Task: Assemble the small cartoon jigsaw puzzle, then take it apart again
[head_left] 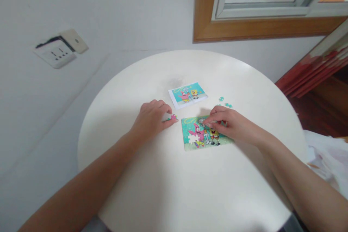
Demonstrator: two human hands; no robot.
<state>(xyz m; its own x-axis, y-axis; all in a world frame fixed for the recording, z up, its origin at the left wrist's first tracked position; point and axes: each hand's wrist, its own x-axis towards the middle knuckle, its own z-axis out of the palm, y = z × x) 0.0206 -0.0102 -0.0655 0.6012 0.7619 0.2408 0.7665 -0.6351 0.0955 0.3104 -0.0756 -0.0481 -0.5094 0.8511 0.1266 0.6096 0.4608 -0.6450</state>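
Note:
A small cartoon jigsaw puzzle lies near the middle of the round white table, with a gap at its left side. My right hand rests on the puzzle's upper part, fingers bent and fingertips pressed on the pieces. My left hand sits just left of the puzzle, fingers curled, pinching a pink and green puzzle piece against the table. A reference picture card lies beyond both hands.
Two or three loose teal pieces lie right of the card. A wall socket is on the white wall at left. A wooden-framed window is at the back right, with red fabric and white cloth at right.

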